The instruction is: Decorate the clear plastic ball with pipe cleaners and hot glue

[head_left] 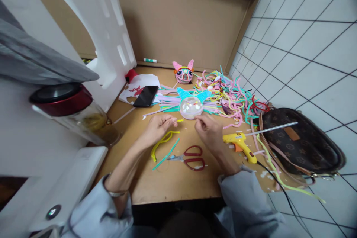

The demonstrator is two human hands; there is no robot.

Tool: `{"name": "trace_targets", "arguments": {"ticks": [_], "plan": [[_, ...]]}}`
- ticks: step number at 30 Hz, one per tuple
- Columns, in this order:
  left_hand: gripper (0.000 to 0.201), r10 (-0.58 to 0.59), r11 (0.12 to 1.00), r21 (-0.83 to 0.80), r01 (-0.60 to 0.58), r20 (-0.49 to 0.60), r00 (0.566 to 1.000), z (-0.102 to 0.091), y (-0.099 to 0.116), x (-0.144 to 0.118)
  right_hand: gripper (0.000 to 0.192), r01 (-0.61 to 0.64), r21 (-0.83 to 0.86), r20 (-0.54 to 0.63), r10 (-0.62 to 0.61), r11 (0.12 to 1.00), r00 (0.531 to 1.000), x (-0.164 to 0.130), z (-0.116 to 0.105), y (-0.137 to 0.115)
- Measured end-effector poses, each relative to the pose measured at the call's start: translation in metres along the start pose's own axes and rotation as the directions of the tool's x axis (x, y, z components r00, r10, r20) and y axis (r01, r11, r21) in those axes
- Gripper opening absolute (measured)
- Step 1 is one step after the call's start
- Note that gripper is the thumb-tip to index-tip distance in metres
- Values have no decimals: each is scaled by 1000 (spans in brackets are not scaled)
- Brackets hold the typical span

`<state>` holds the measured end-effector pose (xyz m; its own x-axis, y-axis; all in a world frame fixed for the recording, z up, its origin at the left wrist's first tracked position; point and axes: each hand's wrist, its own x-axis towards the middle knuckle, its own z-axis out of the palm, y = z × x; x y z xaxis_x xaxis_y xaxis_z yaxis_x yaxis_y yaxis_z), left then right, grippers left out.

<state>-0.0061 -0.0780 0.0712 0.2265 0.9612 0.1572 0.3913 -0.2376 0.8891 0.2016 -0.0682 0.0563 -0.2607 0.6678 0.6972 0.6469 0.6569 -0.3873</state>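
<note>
My left hand (159, 129) is closed in a pinch, and a short yellow pipe cleaner end (180, 120) sticks out past its fingertips. My right hand (209, 131) has its fingers curled together by the lower edge of a clear round dome (191, 108) with two blue fuzzy ears (183, 93). Whether anything sits in that pinch is hidden. Below my left hand lie bent yellow pipe cleaners (162, 141) and a straight teal pipe cleaner (166, 155). Red-handled scissors (192, 157) rest between my forearms, their blades pointing left.
A yellow glue gun (240, 144) lies right, beside a brown handbag (304, 141). Behind are a pipe cleaner heap (223, 93), a pink-eared animal head (184, 74), a black phone (145, 96) and a marker (150, 60). A lidded glass bottle (80, 119) stands left.
</note>
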Motion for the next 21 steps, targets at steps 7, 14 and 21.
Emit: {"name": "trace_targets", "arguments": {"ticks": [7, 14, 21], "plan": [[43, 4, 999, -43, -1, 84, 996, 7, -2, 1, 17, 9, 185, 135, -34, 983, 990, 0, 2, -6], [44, 39, 998, -50, -33, 115, 993, 11, -6, 2, 33, 196, -84, 145, -182, 977, 972, -4, 7, -12], [42, 57, 995, 79, -54, -40, 998, 4, -3, 2, 28, 134, -215, 72, -121, 967, 990, 1, -2, 1]]}}
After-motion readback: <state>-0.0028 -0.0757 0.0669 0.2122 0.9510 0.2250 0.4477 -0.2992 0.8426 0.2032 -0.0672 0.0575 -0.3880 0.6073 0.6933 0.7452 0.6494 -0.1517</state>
